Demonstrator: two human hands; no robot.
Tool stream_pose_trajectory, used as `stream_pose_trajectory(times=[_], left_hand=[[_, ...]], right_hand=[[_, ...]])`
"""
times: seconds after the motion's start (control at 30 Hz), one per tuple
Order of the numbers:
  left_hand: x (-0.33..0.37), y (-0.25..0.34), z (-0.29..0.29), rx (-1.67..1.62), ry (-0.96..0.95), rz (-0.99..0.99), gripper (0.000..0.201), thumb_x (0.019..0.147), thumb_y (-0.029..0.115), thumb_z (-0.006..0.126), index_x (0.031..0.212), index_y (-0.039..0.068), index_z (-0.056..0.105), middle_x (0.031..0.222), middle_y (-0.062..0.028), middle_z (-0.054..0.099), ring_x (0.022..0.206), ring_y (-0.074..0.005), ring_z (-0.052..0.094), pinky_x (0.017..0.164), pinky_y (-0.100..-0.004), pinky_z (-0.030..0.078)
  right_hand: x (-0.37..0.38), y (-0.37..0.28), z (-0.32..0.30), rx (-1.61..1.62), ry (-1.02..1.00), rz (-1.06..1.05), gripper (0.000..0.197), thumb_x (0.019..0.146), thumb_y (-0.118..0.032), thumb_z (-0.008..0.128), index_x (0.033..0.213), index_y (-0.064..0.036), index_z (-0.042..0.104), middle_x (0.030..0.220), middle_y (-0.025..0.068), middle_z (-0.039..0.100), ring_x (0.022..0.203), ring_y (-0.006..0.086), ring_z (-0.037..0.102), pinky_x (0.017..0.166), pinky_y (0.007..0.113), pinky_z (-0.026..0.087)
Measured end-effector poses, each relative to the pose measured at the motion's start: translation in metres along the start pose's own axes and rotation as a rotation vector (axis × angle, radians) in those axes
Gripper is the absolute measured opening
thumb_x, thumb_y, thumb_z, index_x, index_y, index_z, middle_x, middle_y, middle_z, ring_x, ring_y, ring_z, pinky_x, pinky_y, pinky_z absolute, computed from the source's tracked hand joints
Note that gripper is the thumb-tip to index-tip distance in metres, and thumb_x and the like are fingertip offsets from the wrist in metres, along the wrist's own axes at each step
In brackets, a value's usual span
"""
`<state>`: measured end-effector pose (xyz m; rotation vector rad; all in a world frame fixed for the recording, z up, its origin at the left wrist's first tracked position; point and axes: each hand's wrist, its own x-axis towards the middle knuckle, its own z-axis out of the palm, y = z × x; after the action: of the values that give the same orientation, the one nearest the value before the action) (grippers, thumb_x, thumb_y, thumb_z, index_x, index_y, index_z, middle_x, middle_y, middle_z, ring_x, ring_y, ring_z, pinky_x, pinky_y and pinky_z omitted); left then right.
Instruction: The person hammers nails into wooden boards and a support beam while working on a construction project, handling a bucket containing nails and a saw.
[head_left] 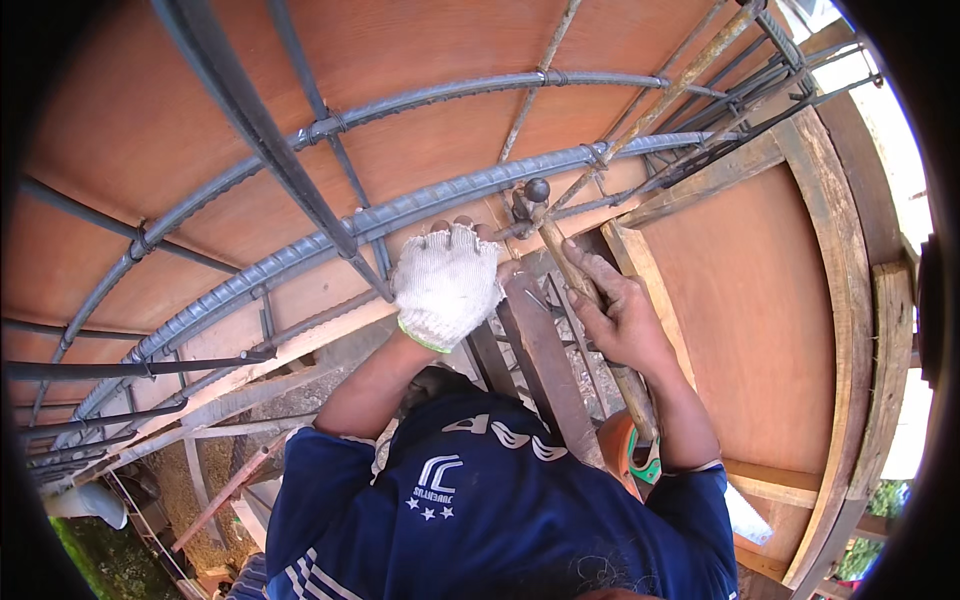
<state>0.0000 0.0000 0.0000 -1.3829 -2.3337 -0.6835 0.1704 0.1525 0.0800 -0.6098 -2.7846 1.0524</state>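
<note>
My right hand is bare and closed around the wooden handle of a hammer. The hammer's dark, rounded metal head is up beside the curved steel bars. My left hand wears a white knitted glove with the fingertips bare. Its fingers are curled at the edge of the formwork board, just left of the hammer head; what they grip is hidden. Above both hands runs a thick ribbed reinforcing bar. Between my hands, a dark wooden post slants down toward my body.
Curved plywood sheeting lies behind a grid of tied rebar. A wood-framed plywood panel stands at the right. By my right forearm is a handsaw with an orange and green handle. Dark bar ends jut in at the left.
</note>
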Motion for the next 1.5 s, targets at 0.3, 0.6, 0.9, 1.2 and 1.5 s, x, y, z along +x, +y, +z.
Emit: stream_pose_trajectory(times=[0.3,0.6,0.9,1.2,1.5], left_hand=[[-0.015,0.02,-0.006,-0.042,-0.001,-0.035,0.051,0.078,0.053,0.074,0.096,0.007,0.065,0.087,-0.0112,0.063,0.083,-0.0303,0.065,0.071,-0.0478,0.047],[-0.003,0.009,-0.019,0.135,-0.077,-0.065,0.055,0.076,0.057,0.075,0.097,0.006,0.069,0.093,-0.014,0.068,0.084,-0.031,0.068,0.075,-0.0468,0.051],[0.006,0.021,-0.017,0.263,-0.065,-0.022,0.055,0.082,0.061,0.069,0.096,0.008,0.069,0.091,-0.0145,0.068,0.085,-0.033,0.068,0.076,-0.0474,0.051],[0.004,0.04,-0.015,0.405,-0.018,0.084,0.067,0.087,0.069,0.059,0.09,0.003,0.071,0.092,-0.0183,0.07,0.086,-0.0366,0.069,0.075,-0.047,0.053],[-0.007,0.01,-0.016,0.487,0.015,0.167,0.073,0.087,0.076,0.052,0.09,0.005,0.07,0.089,-0.0174,0.069,0.08,-0.0344,0.07,0.069,-0.0454,0.056]], right_hand=[[-0.02,0.001,0.003,0.171,0.031,0.027,0.047,0.093,-0.004,0.064,0.139,0.0011,0.056,0.104,0.0217,0.071,0.071,0.0184,0.066,0.071,0.034,0.054],[-0.004,-0.007,0.006,0.164,0.174,-0.066,0.052,0.093,-0.008,0.066,0.144,-0.0029,0.053,0.097,0.0125,0.064,0.073,0.0154,0.06,0.066,0.032,0.049],[-0.019,0.009,0.023,1.1,0.353,0.087,0.059,0.094,-0.007,0.066,0.146,0.0049,0.041,0.078,0.0084,0.064,0.057,0.0159,0.064,0.049,0.03,0.051],[-0.129,0.002,0.028,1.53,0.62,0.124,0.043,0.078,-0.007,0.075,0.113,0.001,0.05,0.084,0.0081,0.061,0.064,0.0171,0.066,0.052,0.029,0.056],[-0.236,-0.042,0.06,0.893,0.848,0.422,0.033,0.087,-0.024,0.075,0.104,-0.0016,0.057,0.08,0.0069,0.061,0.061,0.0151,0.064,0.057,0.031,0.054]])
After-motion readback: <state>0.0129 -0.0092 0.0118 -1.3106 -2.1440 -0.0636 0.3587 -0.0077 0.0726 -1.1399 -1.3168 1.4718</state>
